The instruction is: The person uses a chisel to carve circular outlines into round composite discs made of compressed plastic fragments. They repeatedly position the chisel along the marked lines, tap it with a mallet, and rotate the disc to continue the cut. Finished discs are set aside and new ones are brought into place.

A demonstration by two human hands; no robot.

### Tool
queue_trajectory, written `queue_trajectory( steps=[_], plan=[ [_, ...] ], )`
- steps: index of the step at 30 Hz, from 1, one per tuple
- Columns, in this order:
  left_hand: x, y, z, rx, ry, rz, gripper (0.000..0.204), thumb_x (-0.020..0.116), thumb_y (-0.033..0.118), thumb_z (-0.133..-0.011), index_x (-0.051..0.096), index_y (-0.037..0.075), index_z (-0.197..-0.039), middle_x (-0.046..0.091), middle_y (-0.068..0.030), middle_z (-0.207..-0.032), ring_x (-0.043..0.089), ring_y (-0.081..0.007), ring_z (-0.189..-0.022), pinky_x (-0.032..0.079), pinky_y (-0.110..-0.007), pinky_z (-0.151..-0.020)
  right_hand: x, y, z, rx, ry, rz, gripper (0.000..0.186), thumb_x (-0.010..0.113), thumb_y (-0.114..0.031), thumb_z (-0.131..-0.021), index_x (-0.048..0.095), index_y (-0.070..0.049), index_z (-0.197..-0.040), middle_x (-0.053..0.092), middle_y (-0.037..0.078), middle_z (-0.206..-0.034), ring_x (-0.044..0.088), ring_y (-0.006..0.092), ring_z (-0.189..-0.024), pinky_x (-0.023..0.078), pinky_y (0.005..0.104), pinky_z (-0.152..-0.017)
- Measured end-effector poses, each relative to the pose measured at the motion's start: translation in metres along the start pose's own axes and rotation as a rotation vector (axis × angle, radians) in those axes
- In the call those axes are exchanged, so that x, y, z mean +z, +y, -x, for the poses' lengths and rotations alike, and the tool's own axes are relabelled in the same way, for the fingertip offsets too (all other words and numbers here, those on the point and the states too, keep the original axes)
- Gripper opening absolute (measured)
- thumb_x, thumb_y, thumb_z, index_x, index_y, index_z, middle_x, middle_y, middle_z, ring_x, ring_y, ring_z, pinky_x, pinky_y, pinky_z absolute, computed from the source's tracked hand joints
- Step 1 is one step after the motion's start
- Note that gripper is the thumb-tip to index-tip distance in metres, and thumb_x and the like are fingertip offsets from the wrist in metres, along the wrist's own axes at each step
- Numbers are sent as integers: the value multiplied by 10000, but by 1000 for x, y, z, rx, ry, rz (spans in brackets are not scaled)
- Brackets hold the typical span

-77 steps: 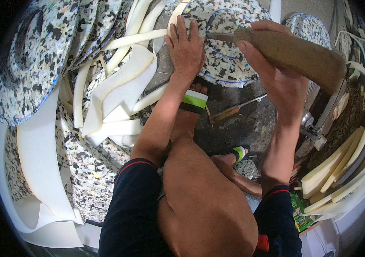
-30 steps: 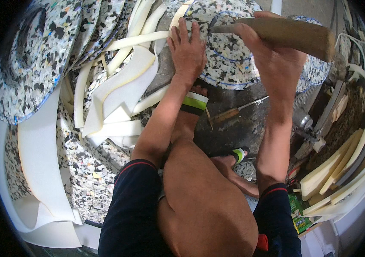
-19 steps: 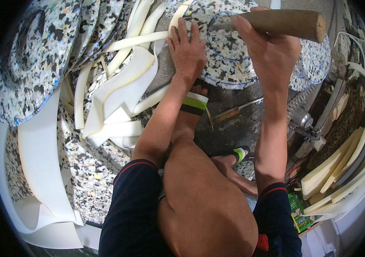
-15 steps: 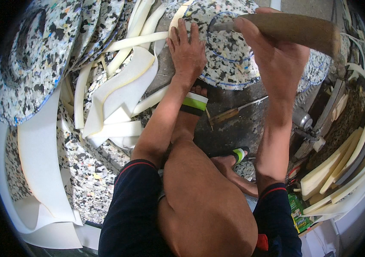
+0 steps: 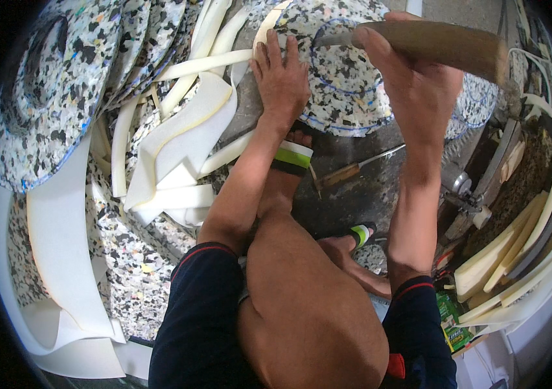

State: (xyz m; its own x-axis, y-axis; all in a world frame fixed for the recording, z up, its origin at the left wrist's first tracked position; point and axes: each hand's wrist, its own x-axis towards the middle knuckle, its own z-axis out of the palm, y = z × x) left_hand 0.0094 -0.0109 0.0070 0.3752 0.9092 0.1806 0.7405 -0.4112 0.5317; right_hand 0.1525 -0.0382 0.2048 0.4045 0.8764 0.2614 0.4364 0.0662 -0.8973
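Wooden-handled knife (image 5: 438,43): its butt end has swung up since the earliest frame, so the handle lies nearer level; its blade (image 5: 335,40) points left at the near-left part of the marked circle.
Right hand (image 5: 422,84): clamped around the handle, thumb along its side toward the blade.
Left hand (image 5: 282,81): palm down with fingers spread, resting at the left part of the disc, in much the same spot as in the earliest frame; it grips nothing, and the two hands are apart.
Speckled foam disc (image 5: 347,70): at the top centre, beyond the feet, under the blade; the round outer shape looks done.
Blue inner line (image 5: 337,88): shows clearly along its lower curve, with the foam inside it in place, so the inner circle looks largely undone; how deep the blade sits is hard to tell from above.
Second speckled disc (image 5: 478,100): to the right, blue-lined, partly behind the right hand.
Speckled stack (image 5: 85,91): upper left; its front piece has a round hollow, which suggests finished work.
Cream strip (image 5: 267,26): curves along the disc's left edge, its lower end by the left fingers.
White foam offcuts (image 5: 188,120): heaped left of the left forearm.
Thin metal tool (image 5: 341,176): lies on the dark floor (image 5: 360,204), untouched.
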Motion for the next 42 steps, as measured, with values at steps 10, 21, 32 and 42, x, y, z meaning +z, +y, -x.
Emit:
queue_trajectory(
  steps=[10,21,32,42],
  plan=[
    [0,-1,0,-11,-23,27,625,656,286,-966,441,103,-1523,200,-236,-1650,271,-556,-1447,240,-740,-1130,21,-5,-11,55,83,127,245,843,-115,-867,673,-17,-1014,668,19,-863,625,118,-761,509,263,-657],
    [-1,1,1,-1,-12,-15,604,633,251,-975,444,74,-1521,215,-253,-1643,281,-555,-1456,275,-722,-1130,14,-28,-14,101,68,156,157,815,-39,-852,680,-6,-925,667,14,-812,633,119,-727,501,269,-641],
    [3,-4,2,25,13,14,628,656,279,-964,444,86,-1522,211,-244,-1639,285,-547,-1438,255,-747,-1113,13,-51,-15,134,110,-90,159,805,-22,-858,691,17,-961,680,39,-827,644,103,-741,506,237,-631],
    [1,-2,3,10,17,20,630,649,283,-967,437,80,-1524,231,-243,-1636,288,-550,-1437,259,-730,-1123,16,-30,-11,129,190,35,127,799,-50,-868,695,-8,-926,655,2,-772,599,83,-680,476,247,-582]
  ],
)
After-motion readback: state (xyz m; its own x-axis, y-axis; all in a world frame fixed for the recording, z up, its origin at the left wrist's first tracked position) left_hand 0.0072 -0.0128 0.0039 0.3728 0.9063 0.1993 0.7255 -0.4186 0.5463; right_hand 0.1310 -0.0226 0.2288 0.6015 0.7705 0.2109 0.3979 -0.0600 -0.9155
